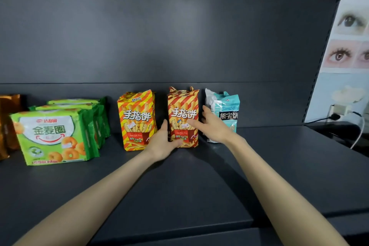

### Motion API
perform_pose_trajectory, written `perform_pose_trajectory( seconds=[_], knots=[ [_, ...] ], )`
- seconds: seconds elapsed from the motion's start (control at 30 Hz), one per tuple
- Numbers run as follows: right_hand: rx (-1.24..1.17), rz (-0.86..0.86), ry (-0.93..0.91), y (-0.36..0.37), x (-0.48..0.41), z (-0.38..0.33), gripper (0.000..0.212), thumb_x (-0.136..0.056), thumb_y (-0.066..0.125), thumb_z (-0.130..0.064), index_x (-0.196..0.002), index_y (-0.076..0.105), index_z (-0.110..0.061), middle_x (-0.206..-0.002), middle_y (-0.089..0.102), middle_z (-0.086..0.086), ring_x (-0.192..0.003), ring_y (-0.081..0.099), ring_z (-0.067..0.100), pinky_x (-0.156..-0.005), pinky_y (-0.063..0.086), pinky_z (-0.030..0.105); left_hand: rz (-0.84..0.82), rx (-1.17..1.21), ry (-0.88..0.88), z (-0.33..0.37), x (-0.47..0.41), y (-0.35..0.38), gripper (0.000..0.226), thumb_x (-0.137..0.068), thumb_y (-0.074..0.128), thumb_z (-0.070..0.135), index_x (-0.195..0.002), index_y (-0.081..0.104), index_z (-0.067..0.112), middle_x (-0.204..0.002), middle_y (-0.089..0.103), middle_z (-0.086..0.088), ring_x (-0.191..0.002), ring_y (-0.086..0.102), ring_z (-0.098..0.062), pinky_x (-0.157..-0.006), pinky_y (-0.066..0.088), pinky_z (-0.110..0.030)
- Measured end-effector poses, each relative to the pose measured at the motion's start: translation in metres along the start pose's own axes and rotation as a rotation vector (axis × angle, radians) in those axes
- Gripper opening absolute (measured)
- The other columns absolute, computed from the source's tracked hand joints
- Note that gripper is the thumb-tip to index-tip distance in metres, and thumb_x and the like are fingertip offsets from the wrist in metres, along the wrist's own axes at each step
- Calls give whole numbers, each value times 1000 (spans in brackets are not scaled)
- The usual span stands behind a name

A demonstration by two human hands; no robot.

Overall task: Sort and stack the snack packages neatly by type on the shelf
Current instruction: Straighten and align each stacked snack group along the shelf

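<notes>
Two orange-and-yellow striped finger-biscuit bags stand upright on the dark shelf [179, 185]. My left hand [162, 142] grips the lower left side of the right striped bag [182, 112], thumb across its bottom front. My right hand [209, 126] holds the same bag's right side, thumb on its front and fingers behind. The left striped bag [135, 118] stands free, a small gap away. A teal-and-white bear-biscuit bag [227, 106] stands just right of my right hand, partly hidden by it. Green ring-snack packs [50, 136] stand in a row at the left.
A brown-orange bag [8, 124] shows at the far left edge. At the right, a poster with pictures of eyes [349, 46] leans by the shelf upright, with a plug and white cable [357, 136] below it. The shelf's front edge drops off at lower right.
</notes>
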State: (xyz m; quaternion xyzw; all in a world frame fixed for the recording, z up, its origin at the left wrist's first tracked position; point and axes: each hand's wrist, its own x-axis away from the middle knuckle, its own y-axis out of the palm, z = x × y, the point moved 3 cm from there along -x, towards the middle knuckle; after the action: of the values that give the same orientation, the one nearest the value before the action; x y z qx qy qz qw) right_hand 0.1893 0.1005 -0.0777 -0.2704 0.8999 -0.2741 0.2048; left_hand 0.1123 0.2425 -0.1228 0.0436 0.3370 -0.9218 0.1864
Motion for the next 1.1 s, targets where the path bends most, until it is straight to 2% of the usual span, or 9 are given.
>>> perform_pose_trajectory(
  seconds=[0.1, 0.27, 0.3, 0.37, 0.43, 0.57, 0.73, 1.1],
  knots=[
    [-39, -23, 26, 5, -4, -1, 92, -88, 59, -46, -151, 4, -8, -150, 37, 5, -135, 40, 23, -109, 38, 43, -34, 12, 18, -3, -9, 0, 91, -89, 63, 24, -151, -3, 12, -149, 38, -7, -137, 36, -24, -109, 33, -35],
    [-95, -62, 9, 8, -17, 7, 104, -73, 59, -68, -151, 12, -17, -145, 45, 1, -129, 47, 19, -107, 41, 44, -70, 48, 44, -7, -17, 1, 90, -89, 62, 20, -151, -3, 17, -147, 39, -3, -135, 39, -20, -107, 35, -32],
    [-116, -64, 5, 8, -19, 5, 97, -76, 59, -65, -149, 17, -18, -143, 47, 0, -127, 49, 18, -107, 42, 44, -74, 50, 43, -8, -18, 2, 90, -89, 62, 20, -151, -3, 18, -147, 39, -3, -134, 40, -19, -107, 35, -31],
    [-151, -69, -3, 9, -21, 2, 70, -88, 56, -49, -145, 26, -20, -138, 51, -1, -122, 52, 16, -105, 43, 41, -84, 60, 35, -10, -20, 1, 91, -89, 62, 20, -151, -5, 18, -146, 39, -3, -134, 40, -19, -107, 35, -30],
    [-173, -76, -14, 11, -24, 2, 59, -93, 52, -40, -144, 29, -21, -136, 52, -1, -120, 54, 14, -104, 44, 37, -107, 73, 35, -12, -22, 2, 90, -90, 61, 22, -151, -4, 20, -147, 38, -2, -135, 38, -18, -109, 34, -32],
    [-188, -61, -18, 13, -29, 9, 59, -95, 49, -40, -146, 27, -21, -137, 52, -2, -119, 54, 14, -103, 45, 37, -130, 109, 34, -17, -23, 3, 89, -90, 61, 22, -151, -4, 23, -148, 37, -2, -135, 38, -18, -113, 34, -41],
    [-157, -46, -20, 15, -34, 12, 62, -94, 47, -45, -147, 25, -22, -140, 50, -1, -123, 52, 17, -105, 43, 42, -133, 155, 35, -21, -24, 3, 84, -90, 60, 20, -150, 0, 21, -148, 36, -3, -136, 37, -18, -113, 33, -41],
    [-112, -37, -39, 19, -36, 9, 59, -97, 43, -43, -147, 24, -19, -141, 48, 0, -124, 51, 18, -105, 43, 37, -123, 175, 31, -27, -25, -1, 86, -90, 60, 18, -151, -1, 24, -149, 35, -2, -137, 35, -19, -114, 32, -44]
  ],
)
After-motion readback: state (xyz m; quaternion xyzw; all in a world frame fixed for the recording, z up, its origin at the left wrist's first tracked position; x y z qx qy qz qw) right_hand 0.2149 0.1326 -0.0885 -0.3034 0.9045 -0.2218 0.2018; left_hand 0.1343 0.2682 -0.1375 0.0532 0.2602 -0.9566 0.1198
